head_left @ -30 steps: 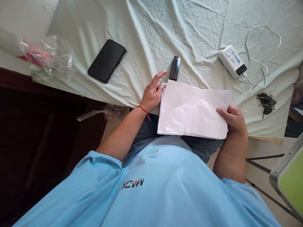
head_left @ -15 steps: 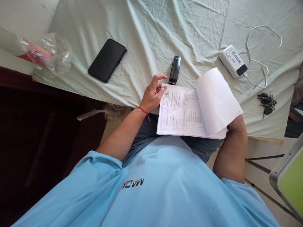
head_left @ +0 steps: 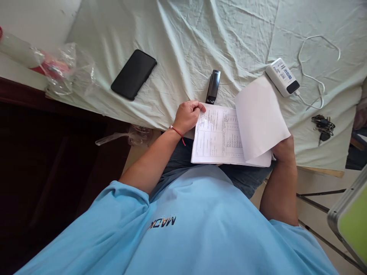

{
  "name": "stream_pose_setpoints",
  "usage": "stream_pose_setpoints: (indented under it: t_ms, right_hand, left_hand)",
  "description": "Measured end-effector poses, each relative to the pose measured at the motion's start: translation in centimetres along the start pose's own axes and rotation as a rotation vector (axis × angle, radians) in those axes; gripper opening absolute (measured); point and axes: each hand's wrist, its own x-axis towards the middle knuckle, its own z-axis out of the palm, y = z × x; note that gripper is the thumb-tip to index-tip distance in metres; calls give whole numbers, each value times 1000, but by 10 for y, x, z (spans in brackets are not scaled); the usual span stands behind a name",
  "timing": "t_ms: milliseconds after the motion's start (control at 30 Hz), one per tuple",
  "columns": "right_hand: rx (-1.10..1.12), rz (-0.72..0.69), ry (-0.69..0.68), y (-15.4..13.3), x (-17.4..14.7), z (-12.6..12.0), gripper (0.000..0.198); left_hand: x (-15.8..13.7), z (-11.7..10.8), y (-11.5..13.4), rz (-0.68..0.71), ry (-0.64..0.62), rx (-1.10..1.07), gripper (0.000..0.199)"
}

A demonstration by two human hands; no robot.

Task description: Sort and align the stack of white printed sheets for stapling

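Pinching papers [head_left: 210,143] by far-left corner, your left hand [head_left: 188,116] nearer stapler [head_left: 213,86], long axis pointing away; right hand [head_left: 283,149] part-hidden, can't tell grip.

Light-blue short-sleeved shirt [head_left: 218,233], softly creased across front. Dark lettering [head_left: 164,222] with orange accent on chest, upside down to me; I read "MAD", then perhaps K, partly lost in fold. Left wrist: thin red cord bracelet [head_left: 180,136], loose tail, small white piece [head_left: 171,126]. Dark blue-grey trousers [head_left: 241,177].
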Motion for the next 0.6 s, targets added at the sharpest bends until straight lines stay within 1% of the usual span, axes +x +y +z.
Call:
stream_pose_setpoints:
  t_ms: [33,100,167,233,267,367,433,500,600]
  right_hand:
    - [64,18,3,-4,-1,0,42]
    - [117,35,14,-16,-4,-2,47]
    - [90,20,31,-32,-8,-5,57]
    - [-6,-45,46,-51,-12,-9,65]
    - [-59,-81,41,-60,-14,-11,65]
    - [-183,-191,-22,-86,-17,-13,51]
    - [-266,-274,-64,-101,-17,-11,47]
    - [-344,-298,-102,-111,-17,-7,47]
    - [-403,-283,-126,-120,-17,-1,46]
  left_hand:
    - [-1,0,1,-17,1,-7,31]
    - [-2,1,3,-28,1,-36,30]
    - [-4,1,5,-15,5,-83,34]
    - [-5,1,7,-3,12,-132,45]
    - [-6,1,7,-4,11,-150,51]
    - [-7,1,8,-20,-9,-180,65]
    - [-7,1,8,-24,-13,-203,72]
    - [-7,1,7,-23,-11,-230,78]
    - [-8,0,9,-15,-16,-256,82]
